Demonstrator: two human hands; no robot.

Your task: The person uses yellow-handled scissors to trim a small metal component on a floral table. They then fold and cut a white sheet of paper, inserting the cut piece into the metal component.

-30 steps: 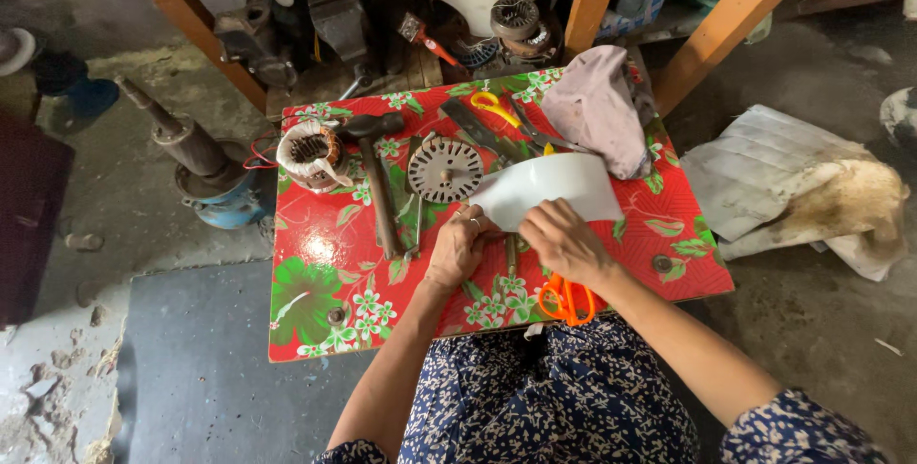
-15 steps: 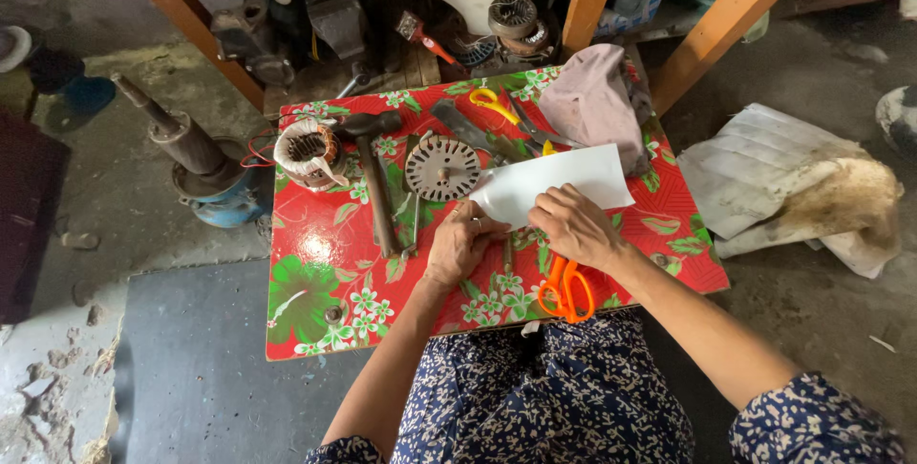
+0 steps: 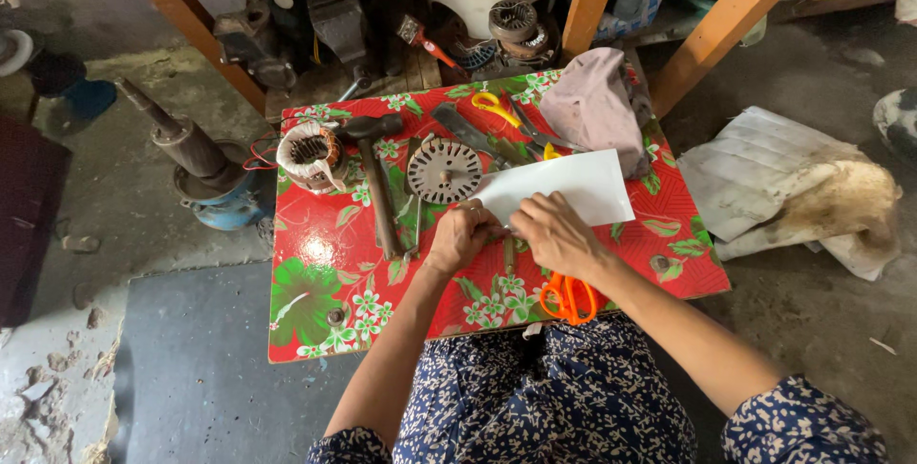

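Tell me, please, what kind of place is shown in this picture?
Probably a small motor repair workshop: a wound stator, a hammer and a round slotted metal disc lie on the red floral table, with a bench vise behind.

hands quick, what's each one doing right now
Left hand: closed, pinching the near edge of the white sheet.
Right hand: closed on the same sheet, fingers curled over its near edge.

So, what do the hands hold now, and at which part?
Both the left hand and the right hand hold the white sheet at its near lower-left edge.
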